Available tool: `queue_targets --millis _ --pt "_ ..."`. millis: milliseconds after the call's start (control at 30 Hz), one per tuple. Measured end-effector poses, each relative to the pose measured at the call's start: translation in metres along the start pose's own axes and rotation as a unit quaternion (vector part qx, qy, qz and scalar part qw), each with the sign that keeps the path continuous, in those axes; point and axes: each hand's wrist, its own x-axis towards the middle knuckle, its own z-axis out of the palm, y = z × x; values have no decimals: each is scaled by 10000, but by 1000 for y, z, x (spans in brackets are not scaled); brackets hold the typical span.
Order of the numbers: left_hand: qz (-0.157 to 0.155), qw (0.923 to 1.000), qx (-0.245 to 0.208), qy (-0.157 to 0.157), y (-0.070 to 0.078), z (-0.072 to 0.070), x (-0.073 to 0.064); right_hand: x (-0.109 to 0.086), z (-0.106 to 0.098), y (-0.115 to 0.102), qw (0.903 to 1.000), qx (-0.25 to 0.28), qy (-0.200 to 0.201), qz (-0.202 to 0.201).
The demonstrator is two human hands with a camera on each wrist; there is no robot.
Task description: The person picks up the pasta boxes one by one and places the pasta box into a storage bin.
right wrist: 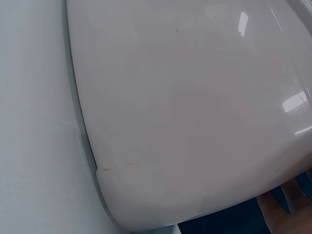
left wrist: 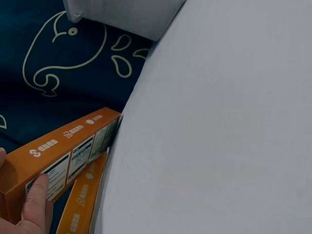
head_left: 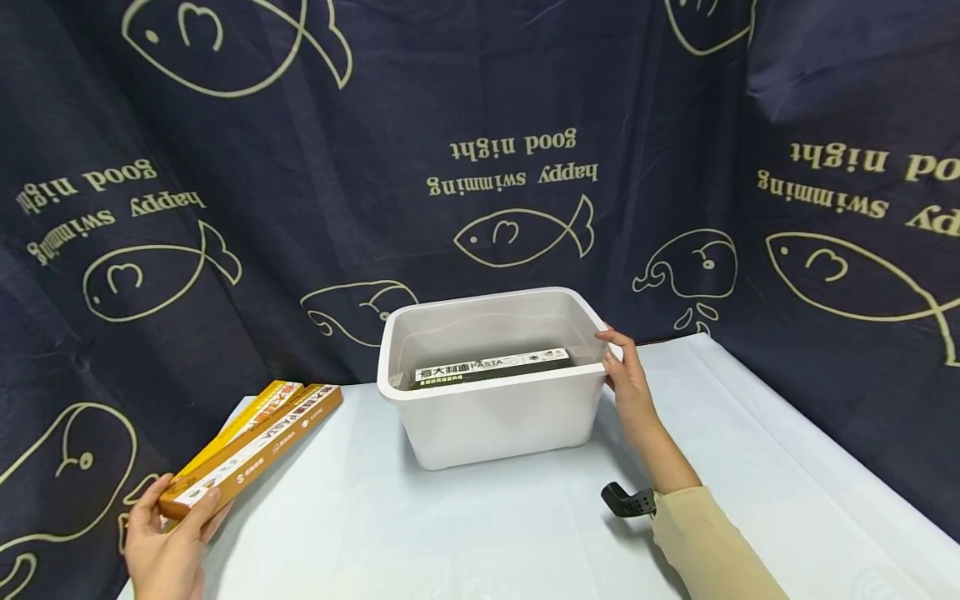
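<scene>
Plainly, the left hand (head_left: 168, 540) holds one of two pasta boxes (head_left: 258, 448) left of one bin (head_left: 498, 425) the right hand (head_left: 627, 379) grips.

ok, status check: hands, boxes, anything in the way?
Left hand gripping brown pasta box, near end. Right hand holding white bin by right rim. Yellow pasta box alongside brown one. Dark pasta box occupying part of bin.

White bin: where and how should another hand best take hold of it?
Probably grip the white bin at its left rim, from the left, fingers under the overhang: it widens upward to that rim, its left end is uncovered, and the right hand holds the right end.
</scene>
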Motion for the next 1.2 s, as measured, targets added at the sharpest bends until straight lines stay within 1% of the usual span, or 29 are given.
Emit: queue_targets --millis 100,167,233,333,500,800,900,1033,1200 --pt "18 9996 -299 15 2 2 0 0 0 0 10000 22 -37 -19" --pt "27 9993 -369 -14 2 4 0 0 -1 -1 10000 30 -39 -46" --pt "43 9994 -338 -51 2 6 -1 0 -1 -1 10000 12 -12 -64" --pt "60 9991 -394 -160 2 9 -1 1 -3 -1 10000 26 33 -74" --pt "108 9960 -853 -226 3 9 -3 1 -3 1 10000 59 21 -66" --pt "310 9930 -1104 -282 3 10 -6 1 -1 3 9999 109 -8 -96" --pt "384 9920 -1157 -314 4 11 -7 1 -1 4 9999 118 -25 -104" --pt "412 9929 -1076 -286 6 13 -9 1 -2 4 9999 111 -30 -95" --pt "450 9954 -827 -197 8 16 -10 2 -2 3 9999 -63 -38 -70"
